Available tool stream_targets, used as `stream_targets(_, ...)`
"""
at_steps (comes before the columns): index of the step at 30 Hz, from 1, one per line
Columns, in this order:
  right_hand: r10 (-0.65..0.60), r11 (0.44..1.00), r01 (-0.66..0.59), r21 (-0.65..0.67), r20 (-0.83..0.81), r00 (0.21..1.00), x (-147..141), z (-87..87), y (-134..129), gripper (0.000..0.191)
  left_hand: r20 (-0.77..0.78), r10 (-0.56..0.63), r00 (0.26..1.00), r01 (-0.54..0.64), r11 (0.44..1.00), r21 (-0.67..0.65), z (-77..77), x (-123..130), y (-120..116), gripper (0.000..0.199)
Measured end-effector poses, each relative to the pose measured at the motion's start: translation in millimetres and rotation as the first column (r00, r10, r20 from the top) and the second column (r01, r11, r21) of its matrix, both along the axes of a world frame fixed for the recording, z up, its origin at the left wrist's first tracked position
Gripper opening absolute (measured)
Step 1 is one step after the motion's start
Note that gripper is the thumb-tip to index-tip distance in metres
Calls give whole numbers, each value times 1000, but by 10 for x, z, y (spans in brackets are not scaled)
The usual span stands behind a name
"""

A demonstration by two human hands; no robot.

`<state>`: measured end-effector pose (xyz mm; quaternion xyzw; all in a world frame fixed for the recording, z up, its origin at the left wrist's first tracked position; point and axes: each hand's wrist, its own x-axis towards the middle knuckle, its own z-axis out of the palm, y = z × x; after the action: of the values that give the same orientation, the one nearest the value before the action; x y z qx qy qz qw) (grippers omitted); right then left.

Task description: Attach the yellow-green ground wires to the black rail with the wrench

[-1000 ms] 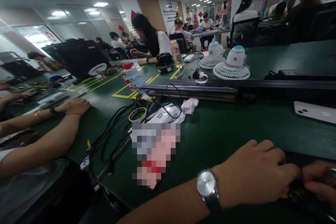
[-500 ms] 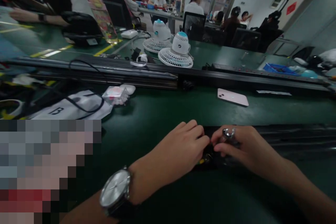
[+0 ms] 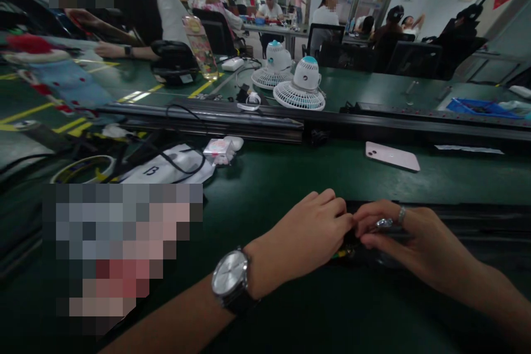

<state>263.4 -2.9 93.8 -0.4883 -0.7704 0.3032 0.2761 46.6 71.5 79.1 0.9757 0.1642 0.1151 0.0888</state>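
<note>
My left hand (image 3: 309, 229), with a wristwatch (image 3: 230, 274) on its wrist, is closed at the end of a dark object on the green table. Its fingertips curl out of sight. Close against it, my right hand (image 3: 409, 238) has thumb and fingers drawn together in a pinch. Rings show on that hand. Between the two hands a small dark part with a yellow-green bit (image 3: 342, 254) peeks out; its kind I cannot make out. From under the right hand, long black strips (image 3: 477, 227) run off to the right.
A pink phone (image 3: 392, 156) lies beyond my hands. Black rails (image 3: 224, 124) cross the table, with two white fans (image 3: 299, 86) behind. At left are a tape roll (image 3: 85, 170), a white bag (image 3: 170, 165) and a small clear box (image 3: 219, 151). People sit further back.
The camera view has swung left, so everything sits further right in the picture. My hands stay together at the same dark part, the right fingers slightly shifted.
</note>
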Motion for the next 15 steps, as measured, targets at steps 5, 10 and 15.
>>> stream_targets(5,38,998,-39,-54,-16,999,-19,23,-18,35,6,16,1000,-16,1000,24,-43,6,5,7)
stream_targets(10,28,994,-29,-108,-6,1000,-51,43,-54,34,24,2,1000,-3,1000,30,-45,7,16,8)
stream_targets(15,51,986,-55,-156,-33,998,-68,57,-85,18,17,10,1000,-11,999,44,-22,20,25,21)
